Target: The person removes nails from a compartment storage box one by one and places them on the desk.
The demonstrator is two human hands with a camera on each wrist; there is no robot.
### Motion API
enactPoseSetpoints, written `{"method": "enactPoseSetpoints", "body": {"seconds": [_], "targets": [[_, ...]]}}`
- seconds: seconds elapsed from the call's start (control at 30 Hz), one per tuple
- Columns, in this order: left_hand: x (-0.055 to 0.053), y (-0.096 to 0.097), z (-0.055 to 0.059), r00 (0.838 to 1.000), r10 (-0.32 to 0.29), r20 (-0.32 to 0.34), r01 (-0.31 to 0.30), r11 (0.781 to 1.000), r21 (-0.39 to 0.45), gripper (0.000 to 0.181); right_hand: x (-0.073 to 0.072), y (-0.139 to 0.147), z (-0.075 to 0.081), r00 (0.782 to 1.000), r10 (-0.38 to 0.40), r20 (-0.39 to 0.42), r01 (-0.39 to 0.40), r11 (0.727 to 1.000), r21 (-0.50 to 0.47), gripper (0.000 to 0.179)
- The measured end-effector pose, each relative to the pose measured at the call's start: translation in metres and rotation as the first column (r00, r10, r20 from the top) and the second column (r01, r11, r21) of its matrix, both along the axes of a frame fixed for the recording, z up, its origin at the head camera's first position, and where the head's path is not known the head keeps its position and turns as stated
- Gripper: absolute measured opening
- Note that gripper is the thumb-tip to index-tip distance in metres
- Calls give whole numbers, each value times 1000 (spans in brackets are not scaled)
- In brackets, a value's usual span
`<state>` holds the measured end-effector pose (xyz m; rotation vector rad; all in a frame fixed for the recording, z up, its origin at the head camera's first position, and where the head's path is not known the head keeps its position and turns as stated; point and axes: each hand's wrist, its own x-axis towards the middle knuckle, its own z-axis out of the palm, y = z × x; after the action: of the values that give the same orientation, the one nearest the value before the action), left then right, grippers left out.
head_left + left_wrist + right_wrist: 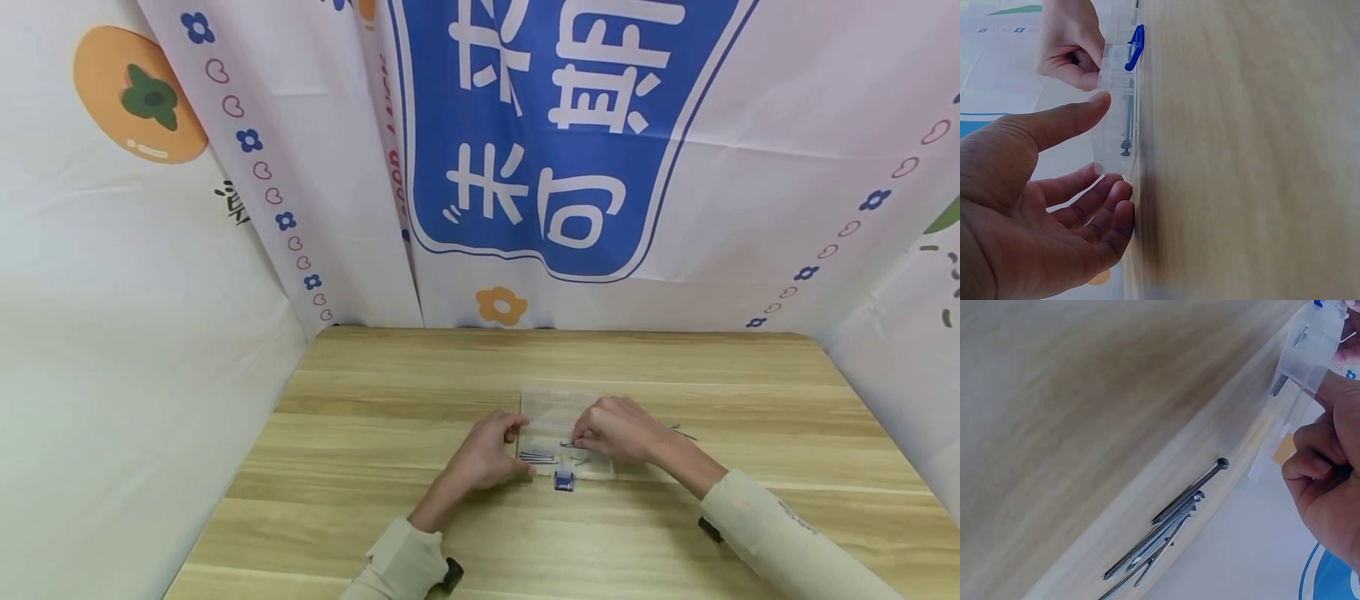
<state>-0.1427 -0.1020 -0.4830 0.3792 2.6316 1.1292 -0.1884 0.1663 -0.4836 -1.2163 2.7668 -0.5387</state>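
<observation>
Nearest, two pale sleeves (787,533) reach in over the wood-grain tabletop (585,546), each with a dark device at the cuff. Beyond them, a blue latch (564,482) sits at the near edge of a clear box (600,469), which stands on the tabletop in front of the person. Several grey nails (537,458) lie side by side in its near left part. Of the hands, the left hand (491,450) is spread, thumb and fingers apart, touching the box's left end. The right hand (618,429) is over the box's right part, fingers folded, pinching a nail (567,444) at the fingertips. To the right, partly behind that hand, loose nails (1166,531) lie bunched on the tabletop. Farthest back hangs a white cloth (787,217) with a blue panel (517,200) bearing white characters and, below it, an orange flower (491,313).
</observation>
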Motion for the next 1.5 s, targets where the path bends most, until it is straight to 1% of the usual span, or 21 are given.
{"method": "enactPoseSetpoints", "body": {"seconds": [0.17, 0.43, 0.7, 0.83, 0.93, 1.03, 1.17, 1.23, 1.33, 1.4, 1.5], "targets": [[0, 0, 0, 1000, 1, 1, -1, 1000, -1, 69, -2, -1, -2, 1000, 10, -5, -10, 1000, 5, 4], [1, 0, 1, 1000, -8, -4, 8, 1000, -3, 69, -4, -1, -1, 999, 54, 3, -54, 999, 8, 7], [0, 0, 2, 1000, -3, 4, 3, 1000, -5, 71, -4, -1, 0, 998, 68, 6, -68, 997, 24, 7], [0, -1, 3, 1000, 1, 3, -1, 1000, -3, 70, -4, 0, -4, 998, 65, -13, -65, 998, -19, 7], [1, -1, 3, 1000, 5, 2, -5, 1000, 2, 70, -3, 2, -6, 999, 49, 9, -48, 996, -70, 7], [1, 0, 3, 1000, 5, -3, -5, 1000, 1, 70, 0, 3, -7, 999, 22, 35, -19, 995, -96, 8], [2, 1, 3, 1000, 8, 1, -8, 1000, -4, 70, 2, 2, -7, 1000, 4, -7, -4, 995, -95, 6], [2, 1, 3, 1000, 10, 6, -10, 1000, -3, 70, 2, 2, -7, 998, 17, -53, -22, 995, -98, 6], [2, 0, 3, 1000, 10, 4, -10, 1000, -2, 70, 2, 1, -6, 995, 43, -95, -53, 993, -103, 6], [1, 0, 3, 1000, 5, -2, -5, 1000, -3, 70, 1, 1, -6, 993, 60, -104, -70, 993, -96, 7], [1, 0, 3, 1000, 4, -3, -4, 1000, -2, 70, 0, 1, -6, 994, 73, -86, -80, 993, -82, 8]]}}
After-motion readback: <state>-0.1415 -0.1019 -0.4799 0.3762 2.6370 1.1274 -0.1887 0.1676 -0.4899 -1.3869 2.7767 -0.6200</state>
